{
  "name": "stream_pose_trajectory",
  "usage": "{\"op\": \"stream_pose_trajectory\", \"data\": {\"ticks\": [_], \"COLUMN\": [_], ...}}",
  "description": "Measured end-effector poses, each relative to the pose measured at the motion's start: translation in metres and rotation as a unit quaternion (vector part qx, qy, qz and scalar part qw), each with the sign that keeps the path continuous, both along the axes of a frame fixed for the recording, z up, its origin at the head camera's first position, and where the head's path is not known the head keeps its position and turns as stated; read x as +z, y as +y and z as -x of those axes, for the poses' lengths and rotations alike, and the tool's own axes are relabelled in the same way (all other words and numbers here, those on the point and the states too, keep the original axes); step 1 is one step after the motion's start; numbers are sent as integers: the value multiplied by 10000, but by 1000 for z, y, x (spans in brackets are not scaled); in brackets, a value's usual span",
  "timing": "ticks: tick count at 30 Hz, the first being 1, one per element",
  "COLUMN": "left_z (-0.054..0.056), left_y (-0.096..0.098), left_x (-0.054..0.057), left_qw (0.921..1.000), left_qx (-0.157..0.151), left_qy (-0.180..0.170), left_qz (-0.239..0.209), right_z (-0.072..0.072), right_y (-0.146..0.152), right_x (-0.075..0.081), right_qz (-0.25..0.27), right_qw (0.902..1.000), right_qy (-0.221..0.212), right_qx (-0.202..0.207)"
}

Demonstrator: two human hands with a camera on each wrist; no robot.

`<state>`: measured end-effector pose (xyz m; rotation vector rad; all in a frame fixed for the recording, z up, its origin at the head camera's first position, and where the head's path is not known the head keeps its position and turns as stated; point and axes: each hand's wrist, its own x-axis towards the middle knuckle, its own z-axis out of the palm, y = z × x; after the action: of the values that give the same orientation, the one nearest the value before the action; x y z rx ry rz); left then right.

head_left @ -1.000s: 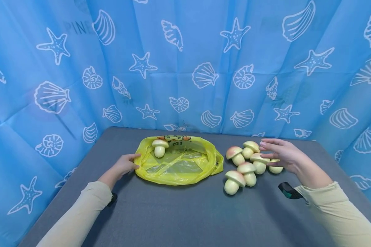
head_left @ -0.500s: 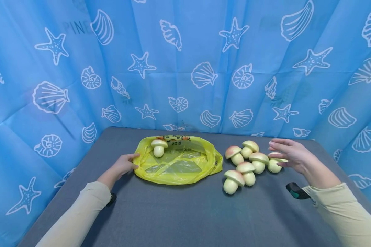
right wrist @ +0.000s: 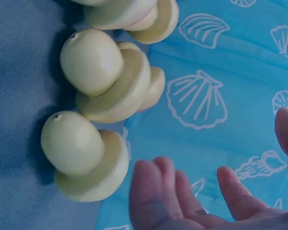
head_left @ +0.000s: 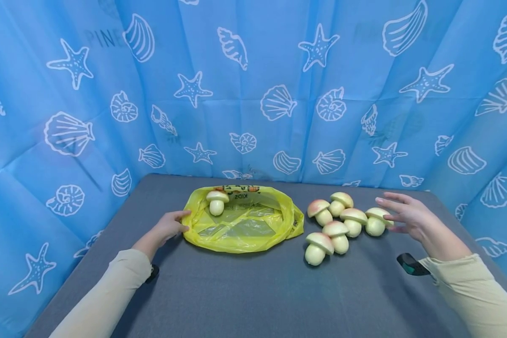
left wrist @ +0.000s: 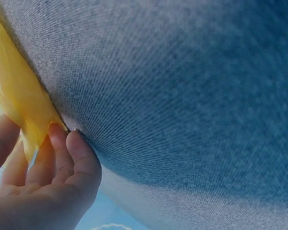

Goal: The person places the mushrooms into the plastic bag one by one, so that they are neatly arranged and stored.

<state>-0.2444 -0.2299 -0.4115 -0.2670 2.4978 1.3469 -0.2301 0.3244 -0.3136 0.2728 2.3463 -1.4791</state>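
My left hand [head_left: 169,226] holds the left edge of a yellow plastic bag [head_left: 236,245], whose mouth lies spread wide on the table. In the left wrist view, thumb and fingers of that hand [left wrist: 62,184] sit on either side of the yellow film [left wrist: 19,88]. One toy mushroom [head_left: 217,206] is inside the bag, near its back left. My right hand [head_left: 414,219] hovers with spread, relaxed fingers beside the rightmost mushroom [head_left: 375,226], holding nothing. The right wrist view has this mushroom [right wrist: 74,143] apart from the fingers of the hand [right wrist: 182,206].
Several more cream mushrooms with pinkish caps, such as the front one [head_left: 316,253], lie clustered right of the bag. Under everything is a grey cloth-covered table [head_left: 253,295]. A blue curtain [head_left: 245,117] with white seashell prints encloses the back and sides.
My right hand has drawn back to the right, exposing more of the rightmost mushroom. The left hand and the bag keep their place.
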Motion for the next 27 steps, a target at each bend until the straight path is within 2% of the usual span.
{"op": "stream_pose_trajectory", "data": {"ticks": [13,20,27], "left_z": [-3,-3,-3], "left_y": [0,0,0], "left_x": [3,2,1], "left_qw": [9999,9998,9999], "left_qx": [-94,-165,-97], "left_qy": [25,111,71], "left_qz": [-111,-49,-64], "right_z": [3,7,12], "right_y": [17,22,26], "right_x": [-16,-31,-44], "right_qz": [498,476,471], "right_qw": [9975,9967,9959], "right_qy": [-396,-575,-672], "right_qx": [-306,-325,-383]}}
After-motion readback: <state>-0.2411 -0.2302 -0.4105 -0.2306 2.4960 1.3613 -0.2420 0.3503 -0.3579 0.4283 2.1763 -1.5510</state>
